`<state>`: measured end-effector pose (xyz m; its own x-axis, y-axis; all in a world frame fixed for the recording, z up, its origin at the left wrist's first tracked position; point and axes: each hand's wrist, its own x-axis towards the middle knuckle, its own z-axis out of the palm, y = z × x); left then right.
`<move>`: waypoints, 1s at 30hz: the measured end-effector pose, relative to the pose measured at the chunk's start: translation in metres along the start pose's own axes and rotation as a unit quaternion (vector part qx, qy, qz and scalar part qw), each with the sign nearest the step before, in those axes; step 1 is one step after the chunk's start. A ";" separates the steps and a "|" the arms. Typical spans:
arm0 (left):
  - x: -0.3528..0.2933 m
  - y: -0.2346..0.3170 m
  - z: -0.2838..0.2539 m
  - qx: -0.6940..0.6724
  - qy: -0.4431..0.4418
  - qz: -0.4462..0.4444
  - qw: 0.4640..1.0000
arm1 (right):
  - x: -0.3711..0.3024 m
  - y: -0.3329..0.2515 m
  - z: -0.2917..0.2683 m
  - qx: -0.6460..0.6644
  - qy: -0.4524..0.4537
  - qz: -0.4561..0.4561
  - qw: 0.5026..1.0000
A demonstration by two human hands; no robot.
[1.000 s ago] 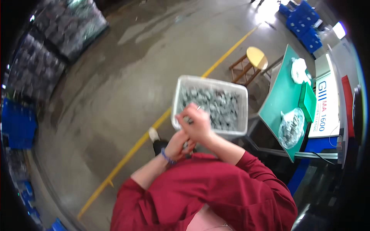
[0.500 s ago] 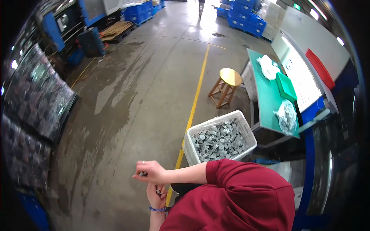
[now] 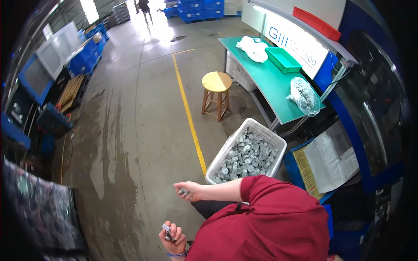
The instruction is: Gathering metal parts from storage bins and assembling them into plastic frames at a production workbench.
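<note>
**Inspector A:** Items are logged left to right. At nine o'clock, blue bins [image 3: 87, 61] are stacked along the wall, with wrapped stock [image 3: 39, 209] seen at seven o'clock. The floor [image 3: 130, 130] is streaked with wet marks.

**Inspector B:** And the hands?

**Inspector A:** The left hand [image 3: 174, 237] is recorded at six o'clock, low in frame, fingers curled around a small metal part [image 3: 166, 228]; a blue band is worn at the wrist. The right hand [image 3: 190, 190] is found just above it, closed about a second part [image 3: 182, 191] that shows at the fingertips. The two hands are kept apart, both held out over bare floor to the left of the red sleeve [image 3: 257, 191].

**Inspector B:** The source of the parts?

**Inspector A:** A white crate [image 3: 217, 163] filled with grey metal pieces is noted just right of centre, beside the right forearm. A yellow line [image 3: 187, 108] is painted toward twelve o'clock, ending near the crate. A stool [image 3: 217, 82] is placed at one o'clock, just right of that line.

**Inspector B:** Further right?

**Inspector A:** A green table [image 3: 270, 87] is set at two o'clock; a green tray [image 3: 283, 58], white cloth [image 3: 252, 47] and a clear bag [image 3: 302, 95] of parts are carried on it.
</note>
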<state>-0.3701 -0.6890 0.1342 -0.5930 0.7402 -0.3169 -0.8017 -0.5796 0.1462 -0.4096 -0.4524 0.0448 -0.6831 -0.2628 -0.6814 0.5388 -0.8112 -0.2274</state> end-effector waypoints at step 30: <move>0.815 0.085 0.246 0.168 -0.022 -0.552 0.817 | -0.006 -0.506 -0.137 0.486 0.141 -0.464 0.727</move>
<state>-0.9398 -0.0512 0.1186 0.5081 0.7642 -0.3972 -0.8207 0.5696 0.0460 -0.6104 0.0315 0.0688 -0.3289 0.6396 -0.6948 -0.7856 -0.5936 -0.1746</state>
